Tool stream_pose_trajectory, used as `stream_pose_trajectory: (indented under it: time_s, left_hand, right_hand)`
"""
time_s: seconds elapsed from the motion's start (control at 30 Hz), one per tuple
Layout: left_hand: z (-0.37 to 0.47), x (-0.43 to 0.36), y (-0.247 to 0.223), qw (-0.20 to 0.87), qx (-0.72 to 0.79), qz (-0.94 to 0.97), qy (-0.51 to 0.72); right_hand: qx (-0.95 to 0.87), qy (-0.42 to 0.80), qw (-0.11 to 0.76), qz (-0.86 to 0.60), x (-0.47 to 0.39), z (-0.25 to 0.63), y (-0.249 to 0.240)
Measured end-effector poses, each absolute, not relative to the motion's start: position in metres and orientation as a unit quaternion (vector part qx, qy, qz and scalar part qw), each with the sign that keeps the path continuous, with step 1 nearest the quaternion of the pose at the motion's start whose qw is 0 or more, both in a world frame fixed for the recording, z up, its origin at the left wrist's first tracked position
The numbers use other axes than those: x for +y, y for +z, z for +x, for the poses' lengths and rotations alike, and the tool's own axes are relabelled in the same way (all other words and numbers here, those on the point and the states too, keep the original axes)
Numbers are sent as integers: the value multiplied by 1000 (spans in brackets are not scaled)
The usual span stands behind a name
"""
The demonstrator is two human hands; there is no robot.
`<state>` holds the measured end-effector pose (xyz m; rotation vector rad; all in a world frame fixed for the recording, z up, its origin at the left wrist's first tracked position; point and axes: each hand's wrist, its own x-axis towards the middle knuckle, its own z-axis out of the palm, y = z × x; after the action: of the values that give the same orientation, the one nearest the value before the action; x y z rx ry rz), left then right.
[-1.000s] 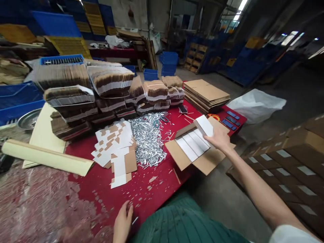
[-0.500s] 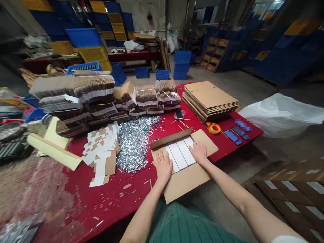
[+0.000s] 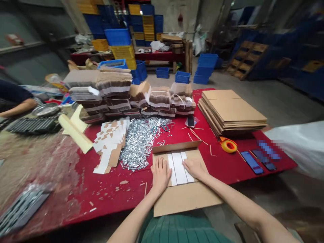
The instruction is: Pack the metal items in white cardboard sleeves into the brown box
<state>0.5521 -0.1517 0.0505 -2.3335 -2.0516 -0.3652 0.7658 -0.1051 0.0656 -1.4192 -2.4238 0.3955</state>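
Near the front edge of the table lies an unfolded brown cardboard carton (image 3: 187, 199), its far flap standing up. Several narrow white boxes (image 3: 180, 168) sit side by side on it. My left hand (image 3: 161, 173) rests flat along their left side, fingers spread, partly covering the leftmost. From the right, my right hand (image 3: 195, 168) lies with fingertips on the rightmost white box, its fingers stretched out. Beyond my left hand spreads a heap of small bent metal pieces (image 3: 138, 145), with green-handled scissors (image 3: 162, 127) on top.
Flat cardboard cartons (image 3: 235, 106) are stacked at the right, near an orange tape dispenser (image 3: 228, 145) and phones (image 3: 251, 162). Bundled folded cardboard (image 3: 113, 89) lines the back. White card pieces (image 3: 111, 141) lie left of the heap. Another person's arm (image 3: 21, 106) shows at far left.
My view has swung left. The carton has turned squarer to me and shifted away from the tape dispenser, both hands staying on the white boxes. Another person's arm has come into view.
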Motion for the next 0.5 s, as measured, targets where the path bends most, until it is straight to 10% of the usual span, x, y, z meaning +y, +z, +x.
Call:
stream_pose_trajectory:
  time_s: [0.2,0.5]
  left_hand:
    - [532,-146,56,-76,-666,-712,-209]
    - [611,-283,26,54,-891,-371,-256]
  right_hand:
    - [-966,99,190,-144,-71,734,73]
    - [-942,280,139,-123,-59,740,63]
